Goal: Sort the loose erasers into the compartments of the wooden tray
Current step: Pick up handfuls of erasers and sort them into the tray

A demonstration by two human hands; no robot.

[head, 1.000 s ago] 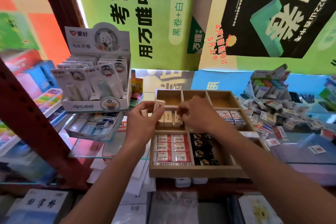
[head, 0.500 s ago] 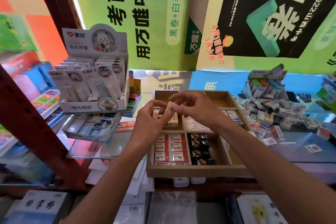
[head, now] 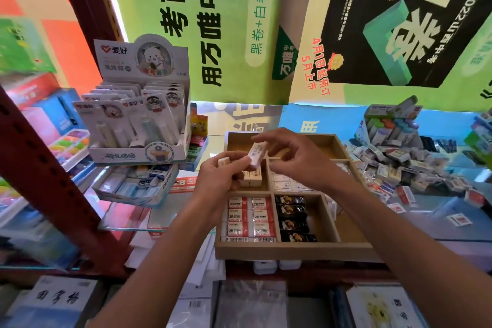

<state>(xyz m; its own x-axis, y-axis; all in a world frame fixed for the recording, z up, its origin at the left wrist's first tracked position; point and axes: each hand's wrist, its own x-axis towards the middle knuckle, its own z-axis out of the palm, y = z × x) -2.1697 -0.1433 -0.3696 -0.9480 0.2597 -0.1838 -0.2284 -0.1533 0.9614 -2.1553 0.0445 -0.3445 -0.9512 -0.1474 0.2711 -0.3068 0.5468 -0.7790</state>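
Now: cream eraser lifted above wooden tray, mid-left compartment; 1 s ago both hands were down at it. Left hand fingers clamp eraser w/ spares; right hand fingers pinch its top. Handover, unplaced.

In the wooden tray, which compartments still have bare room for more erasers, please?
In the wooden tray, the back row shows bare wood, and so does the strip right of the black erasers. The red 2B erasers fill their compartment completely.

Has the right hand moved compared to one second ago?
Yes. The right hand has lifted out of the wooden tray and now pinches a cream eraser above the middle-left compartment.
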